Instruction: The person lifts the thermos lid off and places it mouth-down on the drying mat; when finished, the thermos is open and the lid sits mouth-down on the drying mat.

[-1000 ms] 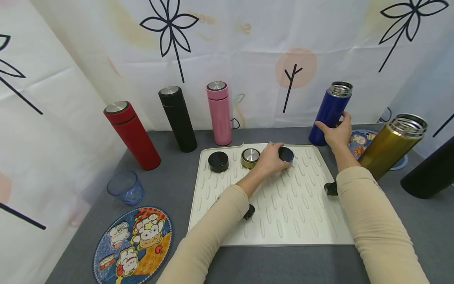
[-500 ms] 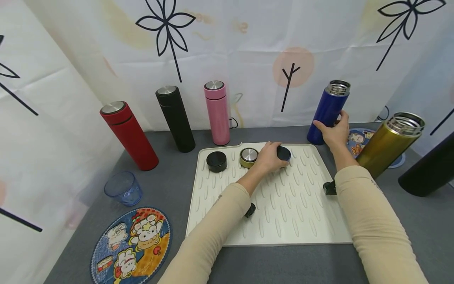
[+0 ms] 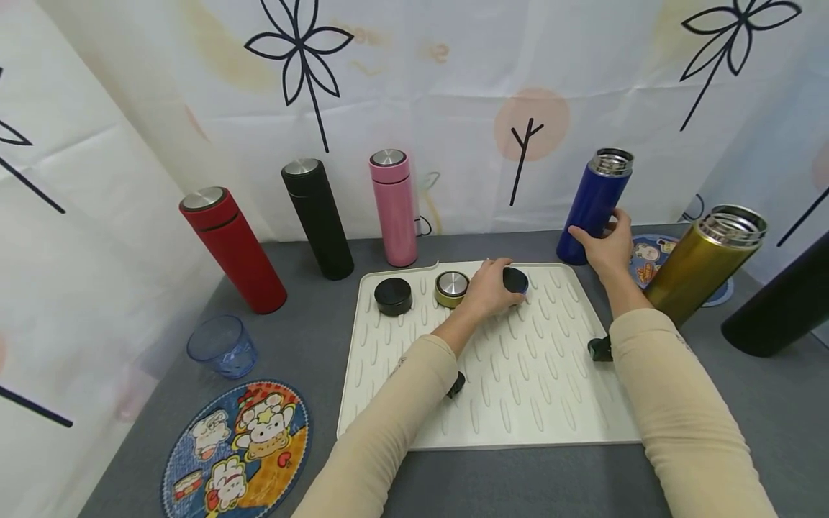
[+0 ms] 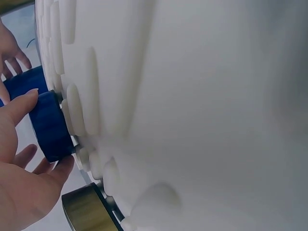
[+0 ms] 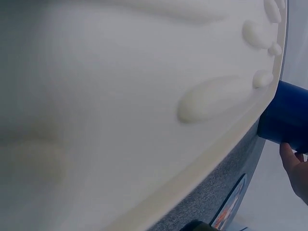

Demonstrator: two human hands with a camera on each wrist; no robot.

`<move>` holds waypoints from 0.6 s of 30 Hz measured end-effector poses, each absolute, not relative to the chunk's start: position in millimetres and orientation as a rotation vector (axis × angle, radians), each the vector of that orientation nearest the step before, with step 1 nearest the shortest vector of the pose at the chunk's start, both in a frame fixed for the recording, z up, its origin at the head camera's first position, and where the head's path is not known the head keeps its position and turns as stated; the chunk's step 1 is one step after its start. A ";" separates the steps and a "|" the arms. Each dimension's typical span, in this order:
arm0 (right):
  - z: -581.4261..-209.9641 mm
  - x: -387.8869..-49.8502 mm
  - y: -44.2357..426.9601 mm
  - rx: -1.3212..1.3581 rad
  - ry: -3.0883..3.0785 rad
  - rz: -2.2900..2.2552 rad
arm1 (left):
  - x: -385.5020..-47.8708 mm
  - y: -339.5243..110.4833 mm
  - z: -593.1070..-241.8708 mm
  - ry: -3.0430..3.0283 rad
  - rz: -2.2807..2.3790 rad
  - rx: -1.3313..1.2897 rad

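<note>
On the white ridged mat (image 3: 518, 388), my left hand (image 3: 490, 289) grips a blue bottle lid (image 4: 50, 126) between thumb and fingers, the lid resting on the mat. My right hand (image 3: 610, 248) holds the lower part of a lidless blue thermos bottle (image 3: 592, 201), which stands on the table behind the mat's far right corner. Left of my left hand sit a gold lid (image 3: 451, 288) with a steel top and a black lid (image 3: 393, 296). Beside my right forearm stands a gold bottle (image 3: 702, 266), its steel mouth uncovered.
Lidded red (image 3: 233, 248), black (image 3: 319, 219) and pink (image 3: 393, 208) bottles line the back left. A blue glass (image 3: 223, 347) and a round cartoon placemat (image 3: 239, 450) lie at the left. At the right are another placemat (image 3: 719, 293) and a dark bottle (image 3: 780, 306).
The head view has shifted slightly. Both hands keep their holds on the blue lid and the blue bottle, with no clear movement of either.
</note>
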State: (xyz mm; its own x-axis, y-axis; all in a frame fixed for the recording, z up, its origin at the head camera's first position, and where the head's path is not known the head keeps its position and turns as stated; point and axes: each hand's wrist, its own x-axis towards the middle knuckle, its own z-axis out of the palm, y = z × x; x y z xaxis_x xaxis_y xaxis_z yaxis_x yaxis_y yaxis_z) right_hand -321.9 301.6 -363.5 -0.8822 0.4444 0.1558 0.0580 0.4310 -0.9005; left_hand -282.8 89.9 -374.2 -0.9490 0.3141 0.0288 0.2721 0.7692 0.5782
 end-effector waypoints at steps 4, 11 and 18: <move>-363.8 -319.9 301.4 -0.407 -2.329 1.448 | -282.6 90.2 -376.3 2.891 0.958 0.471; -364.0 -319.2 302.9 -0.429 -2.310 1.514 | -281.2 92.4 -376.1 2.883 0.948 0.447; -377.3 -330.6 315.3 -0.463 -2.266 1.629 | -280.7 90.5 -374.6 2.867 0.994 0.444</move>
State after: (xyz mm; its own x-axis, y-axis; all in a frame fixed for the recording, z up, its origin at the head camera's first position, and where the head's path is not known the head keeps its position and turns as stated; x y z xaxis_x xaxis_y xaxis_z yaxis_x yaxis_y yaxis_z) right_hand -330.6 315.3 -377.3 -0.8990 0.4334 0.0626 0.0787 0.3005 -0.9505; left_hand -280.7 90.5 -374.6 -0.9553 0.2946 0.0235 0.2459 0.7485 0.6158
